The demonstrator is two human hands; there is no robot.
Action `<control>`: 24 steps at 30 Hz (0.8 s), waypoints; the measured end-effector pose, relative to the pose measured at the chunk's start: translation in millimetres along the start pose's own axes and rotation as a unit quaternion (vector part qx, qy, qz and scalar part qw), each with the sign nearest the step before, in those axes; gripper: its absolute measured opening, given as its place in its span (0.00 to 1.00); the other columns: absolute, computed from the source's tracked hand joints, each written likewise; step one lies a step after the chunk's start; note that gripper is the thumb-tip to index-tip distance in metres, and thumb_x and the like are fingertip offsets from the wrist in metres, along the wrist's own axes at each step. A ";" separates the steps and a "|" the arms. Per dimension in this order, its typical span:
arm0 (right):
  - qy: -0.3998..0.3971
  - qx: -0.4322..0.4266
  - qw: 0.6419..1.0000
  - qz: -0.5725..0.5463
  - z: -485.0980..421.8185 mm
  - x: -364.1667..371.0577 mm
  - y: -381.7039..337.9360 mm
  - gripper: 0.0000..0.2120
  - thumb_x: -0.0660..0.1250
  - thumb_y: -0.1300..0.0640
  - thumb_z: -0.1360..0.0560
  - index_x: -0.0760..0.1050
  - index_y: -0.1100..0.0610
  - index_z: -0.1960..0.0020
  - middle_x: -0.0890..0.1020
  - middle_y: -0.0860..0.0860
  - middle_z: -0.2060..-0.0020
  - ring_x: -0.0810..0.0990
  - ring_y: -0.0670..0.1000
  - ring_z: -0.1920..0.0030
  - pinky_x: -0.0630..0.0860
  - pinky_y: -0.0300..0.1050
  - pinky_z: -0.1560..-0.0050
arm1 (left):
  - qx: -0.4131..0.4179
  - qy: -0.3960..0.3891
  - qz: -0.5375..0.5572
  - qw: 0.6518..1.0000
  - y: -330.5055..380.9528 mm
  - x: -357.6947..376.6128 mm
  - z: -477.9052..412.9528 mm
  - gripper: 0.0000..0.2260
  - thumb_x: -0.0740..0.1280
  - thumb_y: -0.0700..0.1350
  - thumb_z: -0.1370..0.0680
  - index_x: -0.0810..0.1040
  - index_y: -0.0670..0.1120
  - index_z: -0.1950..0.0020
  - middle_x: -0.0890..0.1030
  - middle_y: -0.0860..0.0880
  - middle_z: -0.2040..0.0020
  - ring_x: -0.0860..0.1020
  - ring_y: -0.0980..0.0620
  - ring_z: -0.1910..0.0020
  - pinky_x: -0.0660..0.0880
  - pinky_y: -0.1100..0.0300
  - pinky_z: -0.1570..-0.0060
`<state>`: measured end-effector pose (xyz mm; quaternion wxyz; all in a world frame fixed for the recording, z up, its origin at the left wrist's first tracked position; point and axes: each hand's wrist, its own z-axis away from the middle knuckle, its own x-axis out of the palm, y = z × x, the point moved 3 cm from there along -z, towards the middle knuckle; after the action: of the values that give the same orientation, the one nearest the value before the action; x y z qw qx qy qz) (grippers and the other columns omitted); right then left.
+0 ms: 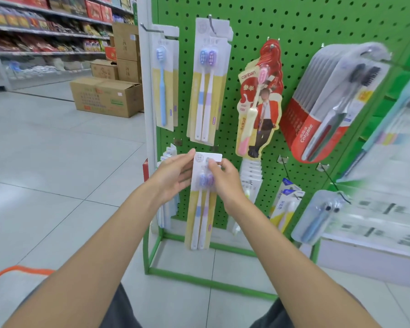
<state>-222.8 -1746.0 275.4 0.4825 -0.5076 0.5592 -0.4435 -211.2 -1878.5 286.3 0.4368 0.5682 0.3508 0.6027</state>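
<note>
My left hand (175,176) and right hand (223,178) both pinch the top of a twin toothbrush pack (200,209) before the green pegboard (294,24)

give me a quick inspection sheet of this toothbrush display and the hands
surface: green pegboard on a green floor frame
job's things: twin toothbrush pack, upright, held before the lower pegboard
clutter: matching twin packs, blue toothbrush pack, red pack, Colgate packs, all hung on hooks
grippers: left hand and right hand both pinch the pack's top
cables: nothing seen
surroundings: cardboard boxes on the tiled floor, stocked shelves behind
</note>
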 end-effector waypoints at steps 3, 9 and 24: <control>0.026 0.024 0.999 -0.017 -0.3 -11.7 -2.5 0.08 0.59 0.53 0.18 0.75 0.55 0.50 0.80 0.49 0.57 0.78 0.48 0.57 0.77 0.48 0.51 | 0.002 -0.015 -0.117 0.993 -7.6 -2.9 1.5 0.08 0.70 0.45 0.22 0.80 0.46 0.44 0.85 0.47 0.48 0.84 0.52 0.51 0.79 0.59 0.51; -0.016 0.070 0.996 -0.047 2.5 -16.4 -1.8 0.17 0.58 0.46 0.18 0.79 0.56 0.41 0.85 0.55 0.48 0.82 0.57 0.44 0.76 0.59 0.38 | 0.063 0.063 -0.139 0.986 -11.1 -3.4 1.7 0.03 0.71 0.37 0.24 0.81 0.43 0.51 0.84 0.46 0.52 0.83 0.52 0.55 0.80 0.64 0.57; -0.229 0.199 0.952 0.052 25.3 -5.1 22.9 0.22 0.51 0.41 0.17 0.77 0.53 0.41 0.84 0.55 0.44 0.83 0.54 0.44 0.78 0.53 0.41 | 0.122 0.215 0.136 0.959 18.1 -36.8 1.5 0.07 0.67 0.35 0.21 0.76 0.41 0.44 0.84 0.44 0.52 0.85 0.53 0.59 0.82 0.60 0.57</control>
<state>-200.8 -1739.0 249.6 0.7112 -0.4591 0.3600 -0.3922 -213.0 -1919.4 289.3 0.1919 0.5164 0.4269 0.7171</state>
